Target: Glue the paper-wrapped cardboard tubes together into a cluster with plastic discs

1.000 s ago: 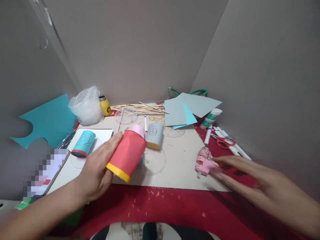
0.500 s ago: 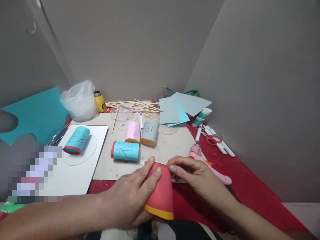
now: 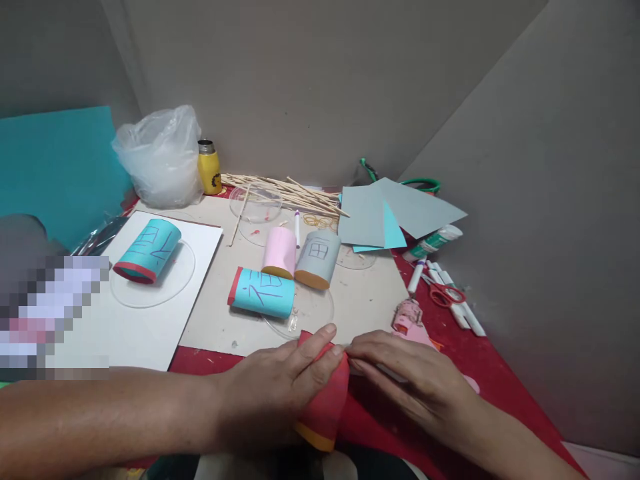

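Observation:
A red paper tube (image 3: pixel 327 403) with a yellow band at its lower end is held low, above the near table edge. My left hand (image 3: pixel 285 380) is closed round it from the left, fingers pressed over its upper face. At the tube's upper right edge, the fingertips of my right hand (image 3: pixel 405 380) pinch together on the red paper. Beyond my hands lies a blue paper tube (image 3: pixel 265 293) with a red band and pen marks. Behind it rest a pink paper tube (image 3: pixel 280 250) and a grey paper tube (image 3: pixel 320 257).
Another blue tube (image 3: pixel 150 247) sits on a white board (image 3: pixel 165 333) at left. Thin wooden sticks (image 3: pixel 285 193), a plastic bag (image 3: pixel 160 160) and a yellow bottle (image 3: pixel 209 170) stand behind. Scissors (image 3: pixel 447 295), markers (image 3: pixel 473 317), a glue bottle (image 3: pixel 435 241) and a pink glue gun (image 3: pixel 407 317) lie right.
The camera view has shifted. My left fingers lie further across the red tube, and my right hand has turned so its back faces up, still at the tube's upper right edge.

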`<state>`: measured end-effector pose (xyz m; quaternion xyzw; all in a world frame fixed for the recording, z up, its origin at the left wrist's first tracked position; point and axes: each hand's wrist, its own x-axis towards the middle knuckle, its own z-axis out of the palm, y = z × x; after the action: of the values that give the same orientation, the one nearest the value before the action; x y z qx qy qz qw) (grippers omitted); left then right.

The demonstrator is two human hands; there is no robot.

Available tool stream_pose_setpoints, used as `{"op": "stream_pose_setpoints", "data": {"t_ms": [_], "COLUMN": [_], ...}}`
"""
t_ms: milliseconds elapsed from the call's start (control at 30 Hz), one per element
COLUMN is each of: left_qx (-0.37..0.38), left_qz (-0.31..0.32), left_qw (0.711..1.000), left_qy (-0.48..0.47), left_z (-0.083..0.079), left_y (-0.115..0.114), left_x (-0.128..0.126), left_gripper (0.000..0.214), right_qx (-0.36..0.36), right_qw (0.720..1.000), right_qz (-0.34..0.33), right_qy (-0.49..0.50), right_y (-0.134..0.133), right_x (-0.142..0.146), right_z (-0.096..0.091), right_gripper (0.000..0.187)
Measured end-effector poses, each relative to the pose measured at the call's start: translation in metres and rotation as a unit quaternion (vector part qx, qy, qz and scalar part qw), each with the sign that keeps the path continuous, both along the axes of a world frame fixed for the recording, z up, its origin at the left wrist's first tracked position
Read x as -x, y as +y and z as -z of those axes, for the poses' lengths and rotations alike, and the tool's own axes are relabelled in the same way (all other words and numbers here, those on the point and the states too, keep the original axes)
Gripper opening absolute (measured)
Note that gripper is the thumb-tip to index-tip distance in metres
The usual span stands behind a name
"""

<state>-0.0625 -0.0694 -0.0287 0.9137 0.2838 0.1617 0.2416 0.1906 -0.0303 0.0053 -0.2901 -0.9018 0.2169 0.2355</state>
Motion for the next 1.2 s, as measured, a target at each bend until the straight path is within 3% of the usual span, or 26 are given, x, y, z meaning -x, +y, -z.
{"op": "stream_pose_setpoints", "data": {"t_ms": [200, 400, 633, 767, 900, 1067, 1200], "left_qx": [0.013, -0.157, -0.198, -0.169, -0.103, -0.037, -0.03], "left_qz": [-0.02, -0.021, -0.017, -0.019, -0.022, -0.066, -0.096], "left_qw": [1.0, 0.987, 0.98, 0.985, 0.994, 0.997, 0.995], "left_qy": [-0.009, -0.013, -0.008, 0.016, 0.031, 0.031, -0.008], "left_z": [-0.005, -0.006, -0.009, -0.011, -0.008, 0.001, 0.004], "left_y": [0.002, -0.005, -0.004, -0.004, -0.004, -0.005, -0.007], "left_x": [0.0, 0.002, 0.01, 0.013, 0.016, 0.017, 0.017], "left_gripper": [0.098, 0.058, 0.05, 0.049, 0.062, 0.077, 0.077], "right_qx": [0.026, -0.006, -0.102, -0.094, -0.07, -0.05, -0.029], "right_qw": [0.997, 0.994, 0.982, 0.981, 0.981, 0.983, 0.985], "right_qz": [-0.018, -0.008, -0.02, -0.015, 0.002, 0.012, 0.013], "right_qy": [-0.073, -0.11, -0.156, -0.168, -0.181, -0.175, -0.167], "right_y": [0.019, 0.044, 0.062, 0.061, 0.06, 0.063, 0.064], "right_x": [0.01, 0.006, 0.014, 0.016, 0.019, 0.027, 0.032], "right_z": [-0.013, -0.024, -0.02, -0.02, -0.022, -0.021, -0.022], "right_gripper": [0.015, 0.012, 0.012, 0.012, 0.012, 0.013, 0.013]}}
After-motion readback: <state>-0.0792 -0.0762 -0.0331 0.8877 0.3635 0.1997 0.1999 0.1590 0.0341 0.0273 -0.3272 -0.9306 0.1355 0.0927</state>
